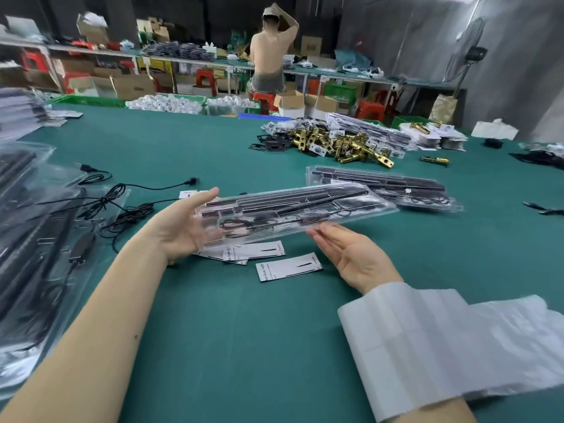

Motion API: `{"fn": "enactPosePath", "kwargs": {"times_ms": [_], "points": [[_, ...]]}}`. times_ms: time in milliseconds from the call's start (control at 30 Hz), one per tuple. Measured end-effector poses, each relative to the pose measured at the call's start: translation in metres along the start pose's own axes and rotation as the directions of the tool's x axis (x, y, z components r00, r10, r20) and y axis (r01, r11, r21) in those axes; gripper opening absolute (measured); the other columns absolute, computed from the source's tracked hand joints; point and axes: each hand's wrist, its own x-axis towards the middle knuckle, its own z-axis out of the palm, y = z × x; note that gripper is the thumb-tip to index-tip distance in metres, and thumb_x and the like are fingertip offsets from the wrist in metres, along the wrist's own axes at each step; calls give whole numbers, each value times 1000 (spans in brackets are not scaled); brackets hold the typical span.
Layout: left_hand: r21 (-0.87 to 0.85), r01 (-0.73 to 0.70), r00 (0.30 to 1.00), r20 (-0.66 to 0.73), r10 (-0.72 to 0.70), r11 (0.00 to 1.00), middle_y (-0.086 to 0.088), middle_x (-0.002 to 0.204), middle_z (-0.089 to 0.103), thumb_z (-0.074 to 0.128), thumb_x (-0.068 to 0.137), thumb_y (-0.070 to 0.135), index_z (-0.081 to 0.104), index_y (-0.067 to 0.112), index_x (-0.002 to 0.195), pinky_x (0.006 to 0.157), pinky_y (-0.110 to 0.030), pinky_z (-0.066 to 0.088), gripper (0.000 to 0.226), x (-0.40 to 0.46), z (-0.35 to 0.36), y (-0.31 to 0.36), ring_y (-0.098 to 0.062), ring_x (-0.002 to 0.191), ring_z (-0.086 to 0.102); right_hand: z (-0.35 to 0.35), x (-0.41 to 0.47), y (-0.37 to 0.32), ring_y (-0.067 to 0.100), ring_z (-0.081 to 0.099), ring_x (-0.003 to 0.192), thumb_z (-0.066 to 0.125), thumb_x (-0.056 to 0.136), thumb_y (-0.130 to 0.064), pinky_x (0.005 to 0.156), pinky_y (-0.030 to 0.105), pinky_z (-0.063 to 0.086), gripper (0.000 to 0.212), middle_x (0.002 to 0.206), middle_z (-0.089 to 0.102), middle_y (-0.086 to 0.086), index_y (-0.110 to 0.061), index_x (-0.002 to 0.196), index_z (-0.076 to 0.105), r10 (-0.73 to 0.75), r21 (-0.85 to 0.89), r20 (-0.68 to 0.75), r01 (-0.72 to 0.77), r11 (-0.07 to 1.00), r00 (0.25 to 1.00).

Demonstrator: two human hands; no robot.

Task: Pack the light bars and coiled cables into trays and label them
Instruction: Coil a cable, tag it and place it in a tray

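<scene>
Hands [183, 221] [357, 257] under packed tray [293, 209]

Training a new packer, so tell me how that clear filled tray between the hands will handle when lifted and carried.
The clear tray looks like thin plastic, so it probably flexes over its long span. The left hand and right hand support it with open fingers, suggesting it is light. Its glossy surface may be slippery.

A packed tray [293, 213] sits between the left hand [183, 222] and right hand [351, 254], above the worktop [244, 331]. Label cards [288, 267] lie beneath it, loose cables [122, 206] to its left, what seems a tray stack [381, 187] behind-right.
</scene>
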Motion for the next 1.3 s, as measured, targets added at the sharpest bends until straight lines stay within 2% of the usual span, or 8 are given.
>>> {"fn": "enactPosePath", "kwargs": {"times_ms": [300, 533, 667, 800, 933, 1000, 1167, 1300], "points": [[-59, -28, 992, -122, 21, 998, -16, 125, 65, 75, 74, 18, 56, 5, 133, 66, -33, 63, 63, -3, 6, 0, -28, 87, 73, 2, -6, 1, 20, 77, 81, 65, 92, 1, 61, 17, 58, 7, 87, 77, 12, 4, 90, 71, 2, 49, 23, -3, 999, 1000], [-44, -32, 982, -189, 23, 999, -7, 109, 66, 68, 90, 13, 65, 8, 102, 53, -25, 59, 13, 1, 1, 1, -23, 73, 74, 1, -8, 2, 22, 77, 82, 69, 90, -2, 57, 16, 57, 18, 88, 77, 13, 8, 105, 66, 37, -57, -21, -38, 998, 999], [275, -28, 934, -336, 123, 961, -14, 120, 67, 79, 81, 22, 66, 2, 114, 69, -32, 60, 40, 5, -1, 3, -23, 89, 67, 1, -10, -2, 19, 77, 76, 72, 91, -21, 51, 14, 54, 30, 91, 77, 15, 6, 104, 67, 132, -289, -70, -147, 946, 989], [628, 36, 900, -359, 248, 778, -15, 84, 72, 79, 84, 34, 54, -4, 131, 62, -33, 59, 66, 3, -3, -1, -27, 65, 68, -3, -14, -12, 14, 75, 66, 70, 93, -36, 45, 13, 50, 39, 84, 77, 14, 2, 98, 71, 217, -608, -150, -263, 750, 965], [937, 263, 762, -349, 545, 232, -8, 119, 67, 66, 84, 48, 58, 20, 129, 86, -36, 45, 54, 2, 6, -4, -28, 103, 61, 3, -15, -19, 9, 70, 54, 65, 95, -37, 39, 13, 43, 32, 75, 77, 4, -6, 95, 71, 71, -746, -141, -153, 648, 987], [958, 264, 715, -275, 643, 116, -6, 121, 62, 64, 86, 46, 62, 22, 121, 83, -38, 42, 43, 2, 14, -7, -29, 109, 58, 5, -12, -16, 8, 64, 46, 64, 96, -35, 38, 14, 39, 27, 70, 76, -2, -10, 93, 72, -60, -776, -122, -58, 628, 991], [976, -197, 663, 60, 746, 97, -3, 113, 64, 66, 89, 40, 67, 16, 110, 94, -37, 45, 32, 7, 41, -34, -24, 113, 54, 4, -6, 0, 1, 58, 45, 63, 93, -30, 54, 17, 45, 17, 64, 73, -12, -24, 80, 72, -337, -892, -45, 114, 438, 941], [902, -421, 635, 368, 679, -95, 6, 114, 66, 65, 89, 49, 69, 24, 114, 97, -36, 43, 36, 7, 72, -63, -17, 113, 54, 6, -3, 17, 10, 64, 77, 62, 90, -36, 62, 22, 44, 13, 72, 70, -15, -28, 83, 70, -577, -965, -6, 147, 218, 817]]}}
